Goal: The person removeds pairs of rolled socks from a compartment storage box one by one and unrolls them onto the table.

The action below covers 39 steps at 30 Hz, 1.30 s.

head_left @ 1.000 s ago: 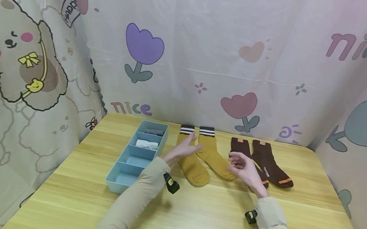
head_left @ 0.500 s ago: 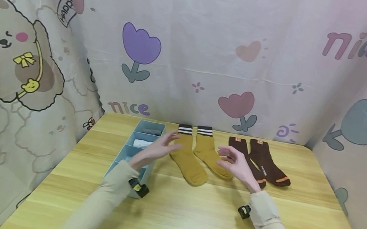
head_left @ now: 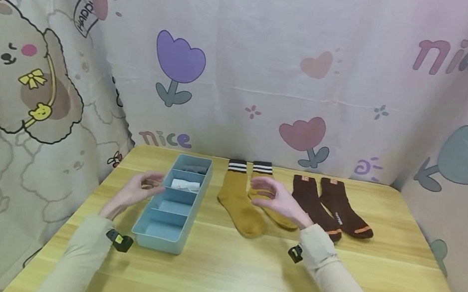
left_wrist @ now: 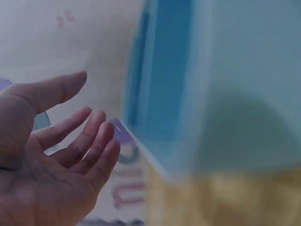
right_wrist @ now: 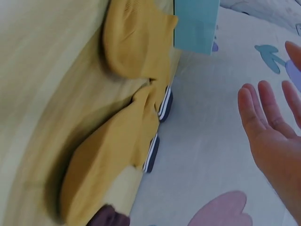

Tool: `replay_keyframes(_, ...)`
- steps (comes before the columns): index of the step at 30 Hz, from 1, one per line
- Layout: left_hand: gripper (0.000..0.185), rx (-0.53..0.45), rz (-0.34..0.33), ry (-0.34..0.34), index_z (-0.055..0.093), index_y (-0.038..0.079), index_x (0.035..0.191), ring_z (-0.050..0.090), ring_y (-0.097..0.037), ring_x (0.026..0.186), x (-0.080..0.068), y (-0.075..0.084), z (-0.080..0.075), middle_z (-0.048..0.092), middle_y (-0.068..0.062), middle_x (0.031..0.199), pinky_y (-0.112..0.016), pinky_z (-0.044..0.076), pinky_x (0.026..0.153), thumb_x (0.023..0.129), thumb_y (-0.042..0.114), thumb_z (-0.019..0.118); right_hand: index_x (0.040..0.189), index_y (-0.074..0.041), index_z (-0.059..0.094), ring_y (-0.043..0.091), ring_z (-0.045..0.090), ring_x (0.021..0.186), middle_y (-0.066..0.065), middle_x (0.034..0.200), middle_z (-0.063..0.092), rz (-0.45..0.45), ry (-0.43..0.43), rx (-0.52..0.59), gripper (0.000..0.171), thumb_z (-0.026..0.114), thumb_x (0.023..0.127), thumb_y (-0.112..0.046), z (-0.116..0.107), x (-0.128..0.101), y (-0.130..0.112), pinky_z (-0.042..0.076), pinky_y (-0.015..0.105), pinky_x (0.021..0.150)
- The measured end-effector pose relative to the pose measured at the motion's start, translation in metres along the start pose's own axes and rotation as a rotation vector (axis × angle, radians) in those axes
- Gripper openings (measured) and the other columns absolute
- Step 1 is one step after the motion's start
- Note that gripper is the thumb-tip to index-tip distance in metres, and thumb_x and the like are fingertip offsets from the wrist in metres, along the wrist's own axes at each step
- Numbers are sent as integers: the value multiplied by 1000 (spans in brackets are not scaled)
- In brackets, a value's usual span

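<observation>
Two mustard socks (head_left: 240, 202) lie flat on the wooden table (head_left: 241, 278), side by side with striped cuffs toward the curtain, between the blue divided organiser (head_left: 173, 202) and a pair of brown socks (head_left: 329, 208). Being knit fabric, the mustard ones should be light, limp and quick to bunch, so a pinch at the cuff or a flat gather at mid-leg looks the surest hold (the toe end would likely just droop). Above the right-hand mustard sock hovers the right hand (head_left: 273, 198), fingers loosely spread, holding nothing. Beside the organiser's left wall, the left hand (head_left: 139, 188) is likewise relaxed and empty, palm partly upturned.
</observation>
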<state>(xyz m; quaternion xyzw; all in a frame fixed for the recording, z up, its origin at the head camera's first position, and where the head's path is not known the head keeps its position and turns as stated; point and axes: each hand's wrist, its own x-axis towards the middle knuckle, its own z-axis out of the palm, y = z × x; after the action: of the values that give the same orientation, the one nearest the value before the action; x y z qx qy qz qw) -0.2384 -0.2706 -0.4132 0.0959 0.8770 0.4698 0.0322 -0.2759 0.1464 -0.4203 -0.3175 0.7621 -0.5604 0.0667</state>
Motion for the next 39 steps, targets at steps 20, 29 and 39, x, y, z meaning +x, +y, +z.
replay_keyframes(20, 31, 95, -192, 122, 70, -10, 115, 70, -11, 84, -7, -16, 3, 72, -27, 114, -26, 61, 71, 90, 8, 72, 136, 9, 52, 44, 56, 128, 29, 137, 58, -47, -138, -31, 55, 72, 85, 7, 42, 57, -12, 46, 52, 111)
replay_keyframes(29, 31, 12, -205, 80, 69, -12, 115, 76, -27, 84, -9, -13, 2, 72, -30, 111, -31, 63, 71, 87, 3, 73, 141, 6, 49, 38, 51, 137, 25, 146, 53, 40, -261, -15, 55, 69, 89, 3, 58, 88, -18, 41, 48, 117)
replay_keyframes(39, 38, -82, -226, 0, 66, -14, 118, 76, -26, 86, -14, -14, 2, 71, -31, 112, -32, 63, 74, 85, 1, 76, 144, 2, 48, 35, 49, 140, 22, 150, 50, 106, -426, -75, 56, 66, 91, 2, 90, 129, -25, 42, 42, 117)
